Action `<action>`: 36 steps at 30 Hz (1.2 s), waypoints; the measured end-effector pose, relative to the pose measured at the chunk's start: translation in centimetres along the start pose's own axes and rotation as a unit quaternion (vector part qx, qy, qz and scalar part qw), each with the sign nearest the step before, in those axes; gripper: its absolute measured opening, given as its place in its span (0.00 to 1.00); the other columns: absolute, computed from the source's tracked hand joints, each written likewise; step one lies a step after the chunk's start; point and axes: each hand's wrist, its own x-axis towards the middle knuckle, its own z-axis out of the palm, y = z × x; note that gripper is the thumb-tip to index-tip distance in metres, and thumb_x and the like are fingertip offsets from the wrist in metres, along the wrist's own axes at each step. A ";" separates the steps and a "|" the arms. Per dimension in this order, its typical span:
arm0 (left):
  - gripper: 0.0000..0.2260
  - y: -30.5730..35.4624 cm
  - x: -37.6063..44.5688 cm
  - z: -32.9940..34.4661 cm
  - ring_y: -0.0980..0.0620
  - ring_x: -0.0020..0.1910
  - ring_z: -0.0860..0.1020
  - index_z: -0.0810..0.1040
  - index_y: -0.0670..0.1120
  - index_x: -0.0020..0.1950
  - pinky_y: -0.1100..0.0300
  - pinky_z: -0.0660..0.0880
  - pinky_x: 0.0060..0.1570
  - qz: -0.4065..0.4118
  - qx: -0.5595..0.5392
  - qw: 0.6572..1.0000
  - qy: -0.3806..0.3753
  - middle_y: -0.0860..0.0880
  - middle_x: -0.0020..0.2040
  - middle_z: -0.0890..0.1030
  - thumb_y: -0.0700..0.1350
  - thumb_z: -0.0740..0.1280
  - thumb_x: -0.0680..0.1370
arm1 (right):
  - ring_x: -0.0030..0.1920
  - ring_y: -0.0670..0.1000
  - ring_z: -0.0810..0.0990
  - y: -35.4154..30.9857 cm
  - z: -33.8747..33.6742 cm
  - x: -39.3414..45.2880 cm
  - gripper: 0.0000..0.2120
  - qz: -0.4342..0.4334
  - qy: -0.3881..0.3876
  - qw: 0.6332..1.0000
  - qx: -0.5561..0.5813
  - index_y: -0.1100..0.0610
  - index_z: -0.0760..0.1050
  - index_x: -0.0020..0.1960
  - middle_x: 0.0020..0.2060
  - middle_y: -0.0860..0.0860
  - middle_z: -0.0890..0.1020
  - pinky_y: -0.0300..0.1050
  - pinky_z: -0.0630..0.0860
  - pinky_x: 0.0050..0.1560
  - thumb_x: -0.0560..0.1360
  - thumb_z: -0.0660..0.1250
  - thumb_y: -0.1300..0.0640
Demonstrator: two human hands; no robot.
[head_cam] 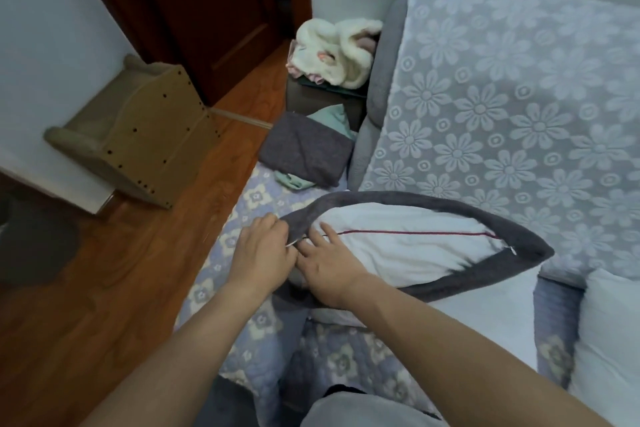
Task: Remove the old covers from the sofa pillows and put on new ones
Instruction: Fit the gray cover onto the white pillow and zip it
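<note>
Pillow lies on the sofa, its grey cover gaping open. Left hand pinches the cover's edge at the zip end; right hand lies spread flat on the white stuffing. Pulling hard could jam the zip on cloth.

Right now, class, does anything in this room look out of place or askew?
Yes. A beige wooden shelf unit lies tipped against the wall on the floor rather than upright. A heap of cream fluffy clothing is piled loosely beside the sofa. The grey cover gapes open, as the task expects.
</note>
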 end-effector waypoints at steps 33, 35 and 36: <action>0.11 6.5 0.6 -2.8 0.45 0.23 0.70 0.70 0.47 0.43 0.56 0.59 0.21 0.283 0.081 0.954 0.057 0.48 0.35 0.71 0.37 0.72 0.72 | 0.44 0.62 0.75 14.1 -4.3 -17.3 0.15 0.452 0.124 0.883 -0.026 0.60 0.77 0.48 0.42 0.59 0.77 0.55 0.73 0.43 0.62 0.70 0.67; 0.15 3.5 -1.0 -3.3 0.45 0.25 0.69 0.69 0.48 0.41 0.57 0.53 0.25 0.186 0.110 0.976 0.009 0.48 0.37 0.69 0.34 0.72 0.67 | 0.47 0.64 0.75 15.7 -5.0 -22.8 0.16 0.528 0.136 0.838 0.007 0.62 0.79 0.51 0.44 0.61 0.78 0.56 0.75 0.43 0.63 0.69 0.68; 0.15 2.1 -1.7 -3.2 0.44 0.28 0.70 0.69 0.48 0.41 0.57 0.54 0.26 0.131 0.117 0.984 -0.001 0.47 0.38 0.69 0.34 0.73 0.66 | 0.48 0.65 0.74 15.8 -5.3 -25.2 0.16 0.577 0.132 0.805 0.037 0.62 0.80 0.52 0.45 0.61 0.77 0.56 0.75 0.43 0.65 0.68 0.68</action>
